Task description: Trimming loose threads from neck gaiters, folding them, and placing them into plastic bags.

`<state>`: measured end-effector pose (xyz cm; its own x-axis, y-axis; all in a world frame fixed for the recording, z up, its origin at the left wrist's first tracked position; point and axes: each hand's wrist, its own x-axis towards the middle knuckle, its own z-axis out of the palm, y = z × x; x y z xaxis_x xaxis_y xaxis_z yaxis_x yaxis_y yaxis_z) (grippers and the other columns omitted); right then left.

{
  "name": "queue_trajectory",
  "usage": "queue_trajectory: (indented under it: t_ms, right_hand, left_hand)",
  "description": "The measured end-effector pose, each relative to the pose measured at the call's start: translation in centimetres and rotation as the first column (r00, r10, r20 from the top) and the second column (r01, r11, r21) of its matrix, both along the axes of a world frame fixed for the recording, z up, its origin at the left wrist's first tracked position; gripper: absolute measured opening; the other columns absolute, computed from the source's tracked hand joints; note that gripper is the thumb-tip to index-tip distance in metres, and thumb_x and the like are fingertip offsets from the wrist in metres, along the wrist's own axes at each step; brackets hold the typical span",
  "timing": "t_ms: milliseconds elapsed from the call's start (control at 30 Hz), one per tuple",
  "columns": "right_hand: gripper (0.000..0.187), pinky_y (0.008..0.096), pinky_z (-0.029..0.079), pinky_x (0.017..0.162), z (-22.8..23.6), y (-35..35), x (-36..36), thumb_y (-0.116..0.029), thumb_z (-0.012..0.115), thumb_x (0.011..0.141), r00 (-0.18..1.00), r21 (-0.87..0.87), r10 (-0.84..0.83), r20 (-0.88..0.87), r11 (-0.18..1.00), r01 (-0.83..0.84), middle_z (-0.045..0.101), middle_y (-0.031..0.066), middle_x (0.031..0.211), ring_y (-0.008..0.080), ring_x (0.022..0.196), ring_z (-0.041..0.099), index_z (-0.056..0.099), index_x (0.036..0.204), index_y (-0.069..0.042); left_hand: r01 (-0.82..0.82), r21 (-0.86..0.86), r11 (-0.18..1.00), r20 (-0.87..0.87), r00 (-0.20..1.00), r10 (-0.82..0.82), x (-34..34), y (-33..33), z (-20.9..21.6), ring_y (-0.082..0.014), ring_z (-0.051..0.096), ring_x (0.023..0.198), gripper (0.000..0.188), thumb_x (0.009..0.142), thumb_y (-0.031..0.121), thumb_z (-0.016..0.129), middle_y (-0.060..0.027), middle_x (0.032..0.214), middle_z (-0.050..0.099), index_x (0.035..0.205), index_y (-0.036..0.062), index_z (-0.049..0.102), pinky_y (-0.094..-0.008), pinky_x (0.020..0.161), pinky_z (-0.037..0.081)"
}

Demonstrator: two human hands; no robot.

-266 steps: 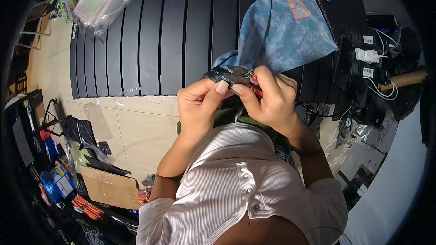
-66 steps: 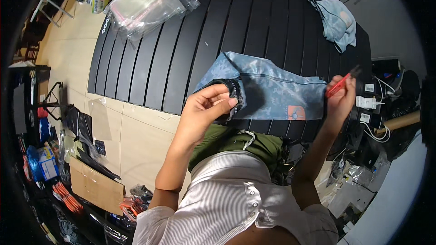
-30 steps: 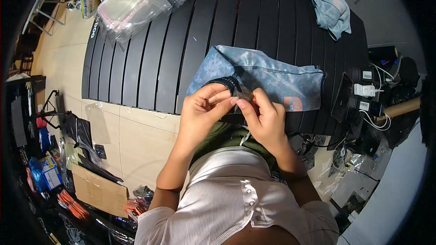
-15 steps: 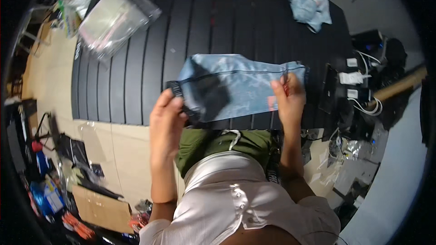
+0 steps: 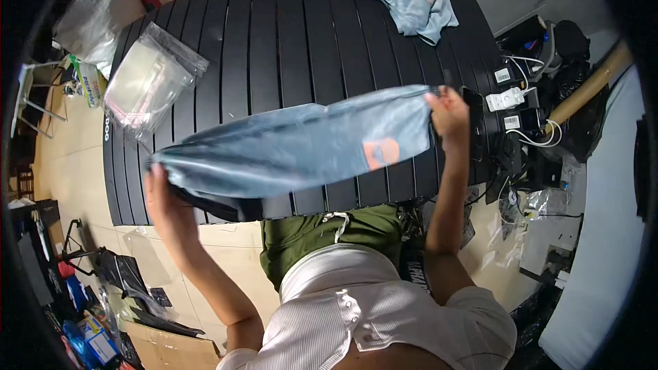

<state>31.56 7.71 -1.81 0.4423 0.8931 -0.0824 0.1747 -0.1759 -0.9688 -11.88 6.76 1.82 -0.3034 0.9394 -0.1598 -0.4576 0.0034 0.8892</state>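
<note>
A light-blue printed garment [image 5: 288, 147] with an orange patch near its right end is stretched sideways above the black slatted table. My left hand [image 5: 168, 199] pinches its far-left end, where the cloth is gathered and blurred. Closed on the opposite end is my right hand [image 5: 452, 116]; something small and dark shows by its fingers, too unclear to name. A dark part of the garment hangs under the left end. At the table's far right side lies a second light-blue garment [image 5: 415, 7], crumpled, with a dark band and an orange patch.
Clear plastic bags [image 5: 154, 75] with pale contents lie on the table's left side. Along the right edge are a dark phone-like slab [image 5: 472, 120], white chargers [image 5: 505, 99] and cables. Boxes and bags stand beyond the black table [image 5: 250, 41].
My hands have moved apart, the left one far to the left, pulling the garment out long and flat. Its dark band no longer faces up at my left fingers. The view has shifted.
</note>
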Motion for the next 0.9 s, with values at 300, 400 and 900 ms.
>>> queue_trajectory:
  t_ms: [300, 400, 900]
  right_hand:
    - [0.016, 0.0172, 0.023, 0.037, 2.6, -2.2, 1.9, -0.022, 0.056, 0.084, 0.982, -0.029, 0.108, 0.157, 0.994, -0.105, 0.041, -0.0049, 0.054, 0.0018, 0.040, 0.034, 0.056, 0.088, -0.006]
    - [0.023, 0.0173, 0.023, 0.036, 0.8, -1.9, 2.6, -0.028, 0.055, 0.085, 0.972, -0.200, 0.078, 0.223, 0.979, -0.033, 0.043, -0.0047, 0.054, 0.0014, 0.040, 0.034, 0.058, 0.088, -0.006]
    - [0.023, 0.0386, 0.040, 0.073, -3.1, 1.1, 1.9, -0.024, 0.057, 0.082, 0.206, 0.267, -0.321, 0.924, 0.930, 0.253, 0.058, 0.0128, 0.083, 0.0287, 0.084, 0.051, 0.060, 0.086, -0.001]
  left_hand:
    - [-0.077, -0.255, 0.964, -0.269, 0.963, 0.005, -5.6, -2.1, -2.3, -0.0025, 0.050, 0.061, 0.019, 0.078, 0.010, 0.065, 0.0040, 0.071, 0.054, 0.092, 0.0082, 0.053, -0.0153, 0.056, 0.041]
    - [0.042, -0.414, 0.909, -0.154, 0.981, -0.115, -5.2, -2.6, -5.6, -0.0026, 0.051, 0.057, 0.010, 0.082, 0.016, 0.061, 0.0055, 0.068, 0.056, 0.088, 0.0117, 0.055, -0.0178, 0.050, 0.043]
    - [0.088, -0.476, 0.875, -0.299, 0.919, -0.255, -3.9, -1.6, -6.5, -0.0018, 0.051, 0.055, 0.012, 0.084, 0.023, 0.060, 0.0049, 0.072, 0.058, 0.085, 0.0105, 0.059, -0.0160, 0.041, 0.038]
